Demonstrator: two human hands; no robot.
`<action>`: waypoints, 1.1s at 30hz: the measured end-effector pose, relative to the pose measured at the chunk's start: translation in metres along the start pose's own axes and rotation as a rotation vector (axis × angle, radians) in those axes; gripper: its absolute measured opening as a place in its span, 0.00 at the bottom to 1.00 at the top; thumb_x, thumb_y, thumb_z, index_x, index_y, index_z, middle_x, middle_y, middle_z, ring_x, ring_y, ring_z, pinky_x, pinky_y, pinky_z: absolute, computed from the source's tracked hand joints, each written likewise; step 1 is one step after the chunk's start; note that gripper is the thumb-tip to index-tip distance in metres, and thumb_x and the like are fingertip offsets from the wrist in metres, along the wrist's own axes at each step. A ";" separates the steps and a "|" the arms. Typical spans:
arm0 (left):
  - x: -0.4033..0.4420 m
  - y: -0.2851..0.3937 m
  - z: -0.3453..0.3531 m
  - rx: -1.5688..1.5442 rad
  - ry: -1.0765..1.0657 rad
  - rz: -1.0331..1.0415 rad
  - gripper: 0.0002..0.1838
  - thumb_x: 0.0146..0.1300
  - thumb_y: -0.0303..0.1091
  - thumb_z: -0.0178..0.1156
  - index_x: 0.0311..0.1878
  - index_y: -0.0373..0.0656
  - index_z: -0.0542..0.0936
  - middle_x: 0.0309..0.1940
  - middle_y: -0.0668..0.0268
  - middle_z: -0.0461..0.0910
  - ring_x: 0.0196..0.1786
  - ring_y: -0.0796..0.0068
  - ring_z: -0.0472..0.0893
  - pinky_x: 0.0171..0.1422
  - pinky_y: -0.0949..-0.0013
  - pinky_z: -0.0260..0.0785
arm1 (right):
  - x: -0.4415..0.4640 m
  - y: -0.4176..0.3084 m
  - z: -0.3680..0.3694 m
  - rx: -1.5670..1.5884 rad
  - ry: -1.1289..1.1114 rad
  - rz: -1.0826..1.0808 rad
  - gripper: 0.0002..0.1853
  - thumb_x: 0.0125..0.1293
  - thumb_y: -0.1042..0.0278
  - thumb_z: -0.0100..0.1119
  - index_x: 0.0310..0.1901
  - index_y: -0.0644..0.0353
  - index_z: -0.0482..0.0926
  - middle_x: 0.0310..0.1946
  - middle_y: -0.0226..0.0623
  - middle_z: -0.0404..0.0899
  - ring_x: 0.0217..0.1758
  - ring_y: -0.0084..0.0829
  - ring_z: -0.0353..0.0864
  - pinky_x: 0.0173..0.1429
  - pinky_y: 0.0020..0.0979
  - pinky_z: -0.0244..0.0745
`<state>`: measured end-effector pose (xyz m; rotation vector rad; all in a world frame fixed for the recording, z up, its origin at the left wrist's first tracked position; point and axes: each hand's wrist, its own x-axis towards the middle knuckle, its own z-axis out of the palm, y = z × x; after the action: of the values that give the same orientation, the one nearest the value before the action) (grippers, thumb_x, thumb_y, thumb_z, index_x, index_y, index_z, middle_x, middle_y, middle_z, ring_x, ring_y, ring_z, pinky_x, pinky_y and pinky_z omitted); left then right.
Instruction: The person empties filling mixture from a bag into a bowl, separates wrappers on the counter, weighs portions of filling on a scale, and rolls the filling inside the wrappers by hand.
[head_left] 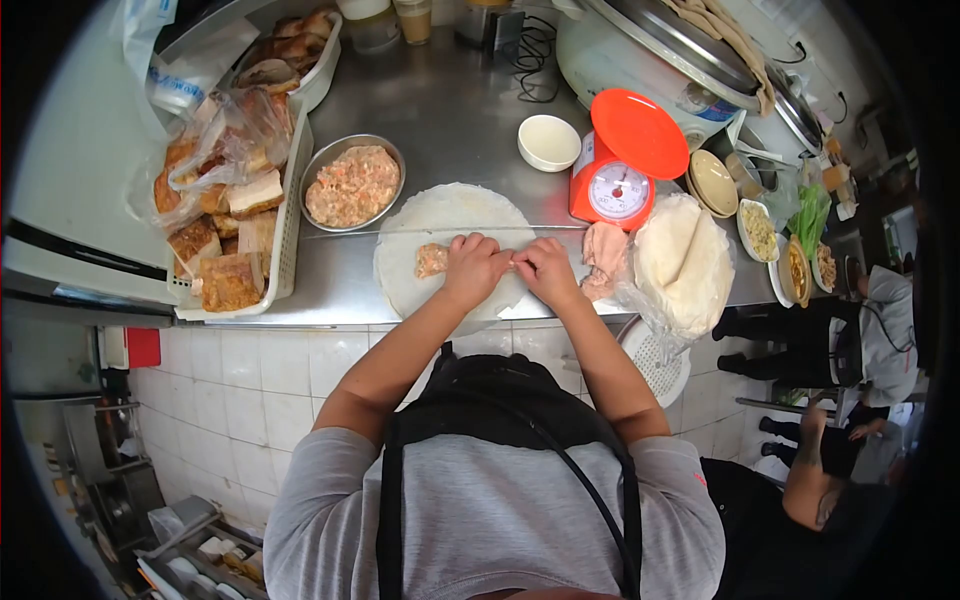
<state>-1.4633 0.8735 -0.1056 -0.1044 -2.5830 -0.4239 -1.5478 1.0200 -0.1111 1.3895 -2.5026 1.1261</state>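
Note:
A round, thin pale wrapper sheet (455, 208) lies on the steel counter in front of me. On its left part sits a small lump of minced filling (431, 261). My left hand (476, 268) rests over the sheet just right of that lump, fingers curled and closed. Beside it, my right hand (546, 268) is pinched at the sheet's right side. The fingertips of both hands nearly meet, and what they pinch is too small to make out. Behind the sheet, to the left, stands a metal bowl of minced filling (352, 188).
Right of my hands are a crumpled pink item (604, 258), a plastic-wrapped stack of wrapper sheets (682, 265) and a red scale (612, 190). A cream bowl (549, 142) stands behind. At left, a white basket (287, 235) holds roasted meat. People stand at right.

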 end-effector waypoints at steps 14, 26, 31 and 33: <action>0.009 -0.004 -0.010 -0.074 -0.127 0.012 0.12 0.39 0.40 0.64 0.31 0.54 0.80 0.29 0.75 0.72 0.40 0.73 0.69 0.47 0.63 0.53 | 0.002 -0.011 -0.016 -0.189 -0.141 0.082 0.15 0.41 0.59 0.64 0.34 0.51 0.79 0.32 0.29 0.73 0.42 0.32 0.68 0.46 0.35 0.59; -0.029 -0.062 -0.040 -0.205 -0.128 -0.126 0.21 0.40 0.39 0.66 0.41 0.47 0.77 0.36 0.68 0.71 0.46 0.68 0.68 0.53 0.61 0.54 | 0.034 -0.057 0.042 -0.277 -0.177 -0.013 0.18 0.40 0.59 0.64 0.37 0.49 0.79 0.34 0.28 0.71 0.44 0.31 0.67 0.48 0.35 0.58; -0.034 -0.077 -0.048 -0.244 -0.175 -0.118 0.22 0.39 0.39 0.66 0.42 0.46 0.77 0.39 0.67 0.70 0.47 0.66 0.67 0.54 0.61 0.54 | 0.047 -0.076 0.039 -0.265 -0.271 0.004 0.17 0.45 0.60 0.61 0.40 0.50 0.78 0.35 0.29 0.71 0.45 0.31 0.67 0.48 0.35 0.58; -0.030 -0.076 -0.059 -0.202 -0.131 -0.125 0.21 0.39 0.38 0.66 0.41 0.47 0.78 0.39 0.67 0.70 0.47 0.65 0.66 0.54 0.62 0.54 | 0.052 -0.082 0.033 -0.240 -0.311 -0.009 0.17 0.46 0.61 0.61 0.40 0.51 0.78 0.36 0.30 0.71 0.45 0.32 0.67 0.49 0.35 0.58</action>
<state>-1.4206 0.7825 -0.0935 -0.0420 -2.6778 -0.7475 -1.5077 0.9359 -0.0688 1.6073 -2.7182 0.6180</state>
